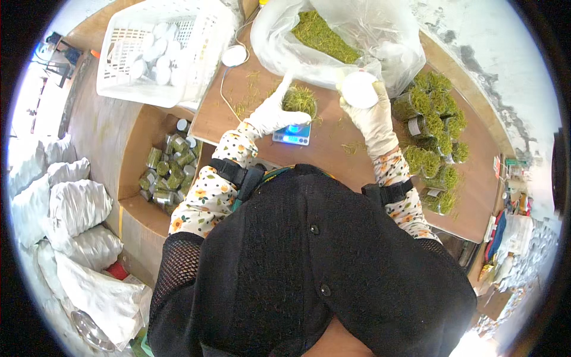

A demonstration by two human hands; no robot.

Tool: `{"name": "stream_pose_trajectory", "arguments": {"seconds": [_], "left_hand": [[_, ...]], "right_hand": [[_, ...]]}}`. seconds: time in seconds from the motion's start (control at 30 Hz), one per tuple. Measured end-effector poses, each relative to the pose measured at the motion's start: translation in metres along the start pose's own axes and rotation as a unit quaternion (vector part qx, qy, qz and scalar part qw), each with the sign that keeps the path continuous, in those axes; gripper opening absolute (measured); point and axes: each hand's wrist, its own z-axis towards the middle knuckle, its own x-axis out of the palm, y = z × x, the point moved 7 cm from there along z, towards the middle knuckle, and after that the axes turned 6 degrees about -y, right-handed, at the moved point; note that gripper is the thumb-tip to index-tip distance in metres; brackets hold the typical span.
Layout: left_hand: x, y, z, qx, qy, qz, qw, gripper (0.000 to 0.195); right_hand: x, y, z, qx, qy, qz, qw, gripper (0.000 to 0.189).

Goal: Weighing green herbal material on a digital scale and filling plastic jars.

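Note:
My left hand (277, 111), in a whitish glove, curves around a clear jar heaped with dried green plant strands (299, 100). That jar is at a small digital scale (291, 135) with a lit blue display; whether it rests on the scale or is held just above cannot be told. My right hand (369, 111), gloved too, grips a round white lid or shallow cup (359, 90) near the edge of a large clear plastic bag (276, 53). Inside the bag lies a mass of the same green strands (325, 38).
Several filled open jars (430, 129) crowd the table's right side. A white plastic basket (111, 85) with white-topped containers stands back left. Below it, a cardboard box (134, 160) holds closed jars. A cable (223, 91) and loose strands (352, 147) lie on the brown table.

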Motion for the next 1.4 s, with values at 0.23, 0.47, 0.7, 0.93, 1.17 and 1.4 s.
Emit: {"name": "stream_pose_trajectory", "arguments": {"seconds": [0.23,0.47,0.7,0.93,1.17,1.4], "left_hand": [[0.016,-0.055,0.010,0.144,0.002,0.307,0.941,0.096],[0.026,-0.051,-0.010,0.280,-0.048,0.351,0.892,0.051],[0.030,-0.052,-0.012,0.324,-0.121,0.332,0.878,0.019],[0.035,-0.042,-0.009,0.279,-0.146,0.423,0.850,0.020],[0.040,-0.032,-0.002,0.232,-0.093,0.503,0.827,0.024],[0.038,-0.036,0.006,0.118,-0.010,0.426,0.897,0.035]], "right_hand": [[0.016,-0.003,-0.006,0.018,-0.012,0.018,1.000,0.057],[0.020,-0.002,-0.008,0.032,-0.035,0.077,0.996,0.054],[0.020,-0.005,-0.001,0.037,-0.031,0.084,0.995,0.048],[0.015,-0.013,-0.002,0.053,-0.013,0.099,0.994,0.046],[0.015,-0.017,0.002,0.051,0.009,0.078,0.996,0.049],[0.009,-0.020,-0.001,0.066,0.006,0.128,0.990,0.047]]}}
